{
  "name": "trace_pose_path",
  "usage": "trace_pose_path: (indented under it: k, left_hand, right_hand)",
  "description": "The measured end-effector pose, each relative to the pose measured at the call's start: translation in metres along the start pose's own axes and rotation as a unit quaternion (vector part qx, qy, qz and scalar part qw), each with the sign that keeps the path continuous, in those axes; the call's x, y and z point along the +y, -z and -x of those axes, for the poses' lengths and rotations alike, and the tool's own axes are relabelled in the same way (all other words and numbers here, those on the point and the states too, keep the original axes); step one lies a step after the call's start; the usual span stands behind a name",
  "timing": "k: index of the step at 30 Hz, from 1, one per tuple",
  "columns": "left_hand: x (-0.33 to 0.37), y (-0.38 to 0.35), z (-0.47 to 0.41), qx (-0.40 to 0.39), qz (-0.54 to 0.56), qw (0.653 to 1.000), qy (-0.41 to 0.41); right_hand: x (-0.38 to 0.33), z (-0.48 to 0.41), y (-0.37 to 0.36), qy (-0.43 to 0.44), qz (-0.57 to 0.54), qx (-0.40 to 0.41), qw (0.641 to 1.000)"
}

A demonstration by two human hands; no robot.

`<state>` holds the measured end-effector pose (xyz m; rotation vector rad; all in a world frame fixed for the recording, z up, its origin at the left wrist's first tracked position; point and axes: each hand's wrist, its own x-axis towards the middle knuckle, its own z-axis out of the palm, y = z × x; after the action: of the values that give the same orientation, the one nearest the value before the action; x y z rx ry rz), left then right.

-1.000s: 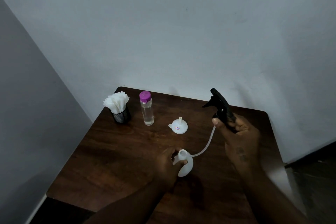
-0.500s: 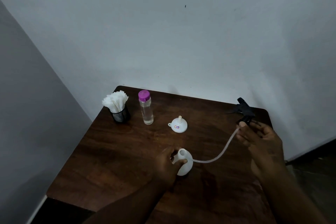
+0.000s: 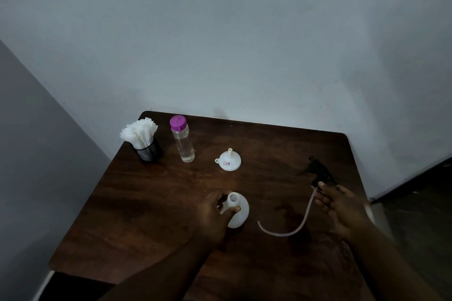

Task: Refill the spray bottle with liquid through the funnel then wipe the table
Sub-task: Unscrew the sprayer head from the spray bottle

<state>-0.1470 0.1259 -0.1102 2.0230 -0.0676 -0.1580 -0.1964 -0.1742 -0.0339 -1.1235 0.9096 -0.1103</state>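
My left hand [image 3: 215, 215] grips the white spray bottle [image 3: 241, 212] by its open neck, and the bottle stands on the dark wooden table [image 3: 151, 203]. The black spray head [image 3: 318, 170] lies on the table at the right, its pale dip tube [image 3: 293, 228] curving along the tabletop outside the bottle. My right hand [image 3: 340, 205] rests just below the spray head with fingers spread, fingertips at its collar. A white funnel [image 3: 230, 161] sits upside down, spout up, behind the bottle. Further left stands a clear bottle of liquid with a purple cap [image 3: 183, 140].
A black mesh cup stuffed with white tissues [image 3: 143, 140] stands at the table's back left corner. Pale walls close in behind and on the left. The floor drops away past the table's right edge.
My right hand carried the spray head right and down and laid it on the table; the tube came fully out of the bottle. My left hand kept hold of the bottle.
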Motion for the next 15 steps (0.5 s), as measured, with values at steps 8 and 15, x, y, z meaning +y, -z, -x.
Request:
trace_pose_path:
  k: [8,15]
  left_hand:
    - [0.001,0.001,-0.001,-0.002,-0.003,1.000,0.001]
    - [0.004,0.001,0.000,0.011,0.007,1.000,0.009]
  right_hand:
    - [0.048,-0.040,0.001,-0.084,0.037,-0.013,0.996]
    - [0.066,-0.065,-0.005,-0.082,0.094,0.039,0.991]
